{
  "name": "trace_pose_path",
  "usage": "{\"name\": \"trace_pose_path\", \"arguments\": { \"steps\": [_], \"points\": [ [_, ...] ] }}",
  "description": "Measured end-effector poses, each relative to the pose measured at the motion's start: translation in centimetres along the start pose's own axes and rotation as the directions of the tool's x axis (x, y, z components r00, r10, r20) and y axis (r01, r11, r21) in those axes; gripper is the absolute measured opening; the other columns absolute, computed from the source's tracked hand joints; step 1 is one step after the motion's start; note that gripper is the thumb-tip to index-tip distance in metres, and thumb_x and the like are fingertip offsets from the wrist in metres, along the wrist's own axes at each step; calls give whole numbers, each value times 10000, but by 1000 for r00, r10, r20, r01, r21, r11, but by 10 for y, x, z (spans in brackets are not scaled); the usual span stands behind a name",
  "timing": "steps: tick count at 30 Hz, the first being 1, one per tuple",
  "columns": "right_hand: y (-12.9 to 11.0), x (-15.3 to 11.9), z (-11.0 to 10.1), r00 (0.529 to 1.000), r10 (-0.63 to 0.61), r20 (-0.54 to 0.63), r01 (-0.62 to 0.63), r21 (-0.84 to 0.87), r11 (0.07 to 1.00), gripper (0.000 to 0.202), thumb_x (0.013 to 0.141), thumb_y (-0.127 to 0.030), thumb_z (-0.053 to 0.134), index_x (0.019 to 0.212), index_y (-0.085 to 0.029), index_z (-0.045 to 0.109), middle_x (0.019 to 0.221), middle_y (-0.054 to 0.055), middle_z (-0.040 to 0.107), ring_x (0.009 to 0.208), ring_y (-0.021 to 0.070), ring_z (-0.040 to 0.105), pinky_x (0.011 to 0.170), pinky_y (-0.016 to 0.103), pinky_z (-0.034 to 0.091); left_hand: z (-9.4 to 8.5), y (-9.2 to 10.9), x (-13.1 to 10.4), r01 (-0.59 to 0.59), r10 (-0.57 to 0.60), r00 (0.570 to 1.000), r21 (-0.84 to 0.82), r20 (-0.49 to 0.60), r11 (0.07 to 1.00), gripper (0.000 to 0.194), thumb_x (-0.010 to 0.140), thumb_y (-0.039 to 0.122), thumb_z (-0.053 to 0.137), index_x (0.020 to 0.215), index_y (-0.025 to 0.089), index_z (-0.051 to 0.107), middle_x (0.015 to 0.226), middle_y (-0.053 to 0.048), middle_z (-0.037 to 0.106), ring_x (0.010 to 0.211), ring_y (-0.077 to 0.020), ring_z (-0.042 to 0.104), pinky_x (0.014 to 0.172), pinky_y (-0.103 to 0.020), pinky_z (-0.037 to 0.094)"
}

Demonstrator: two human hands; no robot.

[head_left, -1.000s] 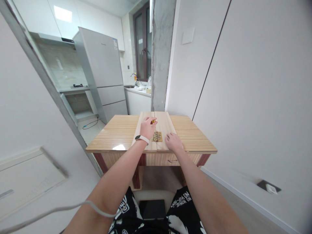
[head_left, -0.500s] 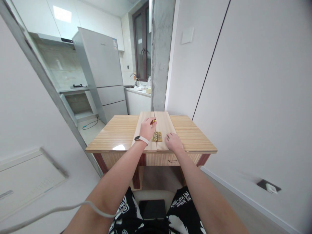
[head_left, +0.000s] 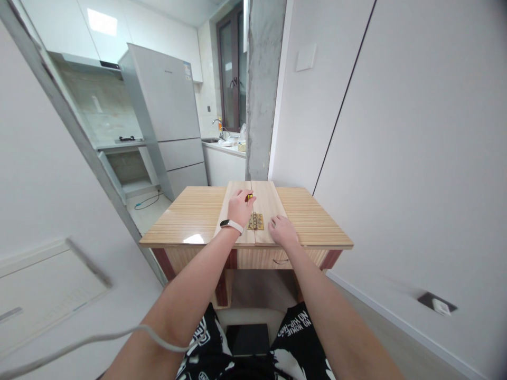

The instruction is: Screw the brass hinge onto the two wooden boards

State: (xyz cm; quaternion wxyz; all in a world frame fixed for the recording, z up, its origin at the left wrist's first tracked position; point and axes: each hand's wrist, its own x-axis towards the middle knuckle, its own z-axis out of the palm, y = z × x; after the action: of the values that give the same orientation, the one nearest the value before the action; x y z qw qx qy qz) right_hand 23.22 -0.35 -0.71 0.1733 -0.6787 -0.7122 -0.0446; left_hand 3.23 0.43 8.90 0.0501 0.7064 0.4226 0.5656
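Brass-coloured hinge lies just bodyward of left hand, which pinches a small red-and-yellow piece; barrel fore-and-aft; right hand beyond, curled, contents unclear.

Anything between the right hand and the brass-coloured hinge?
Nothing visible: just a strip of the right-hand board separates the right hand from the brass-coloured hinge. The left hand, pinching a small red-and-yellow item, is to the hinge's far left, outside that gap.
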Motion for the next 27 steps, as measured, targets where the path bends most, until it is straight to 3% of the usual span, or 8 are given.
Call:
{"name": "trace_pose_path", "arguments": {
  "steps": [5, 13, 18, 27],
  "points": [
    [-1, -1, 0, 1000, -5, 3, 5, 3, 1000, 385, 1033, -418, 382, 1156, -220, 687, 1237, 128, 623, 1203, 249, 507, 1046, 345, 324, 1, 4, 0, -38, 38, 999, -11, 34, 999, 248, 956, 177, 584, 1164, 215, 712, 1101, -93, 696, 985, -212, 680, 933, -370, 561],
    [1, 1, 0, 1000, 3, 6, -3, 11, 1000, 373, 1030, -417, 389, 1137, -227, 691, 1228, 120, 628, 1200, 246, 506, 1043, 342, 331, -2, -2, 2, -19, 19, 1000, -6, 13, 1000, 188, 892, 247, 713, 1078, 233, 737, 1060, -69, 643, 928, -196, 675, 896, -363, 569],
    [0, 0, -1, 1000, 4, 12, -4, 8, 1000, 372, 1032, -404, 384, 1165, -227, 683, 1238, 117, 629, 1213, 243, 499, 1059, 341, 319, -2, -5, 2, 18, -18, 1000, 6, -4, 1000, 174, 891, 205, 700, 1060, 222, 734, 987, -55, 634, 839, -177, 659, 857, -344, 558],
    [0, 0, 0, 1000, -10, -21, 10, 7, 1000, 369, 1031, -418, 394, 1118, -219, 692, 1182, 117, 647, 1171, 240, 528, 1022, 330, 347, -1, -3, 3, -10, 12, 999, -44, 41, 999, 189, 916, 153, 629, 1074, 210, 717, 1032, -68, 664, 869, -174, 669, 871, -337, 563]
  ]
}}
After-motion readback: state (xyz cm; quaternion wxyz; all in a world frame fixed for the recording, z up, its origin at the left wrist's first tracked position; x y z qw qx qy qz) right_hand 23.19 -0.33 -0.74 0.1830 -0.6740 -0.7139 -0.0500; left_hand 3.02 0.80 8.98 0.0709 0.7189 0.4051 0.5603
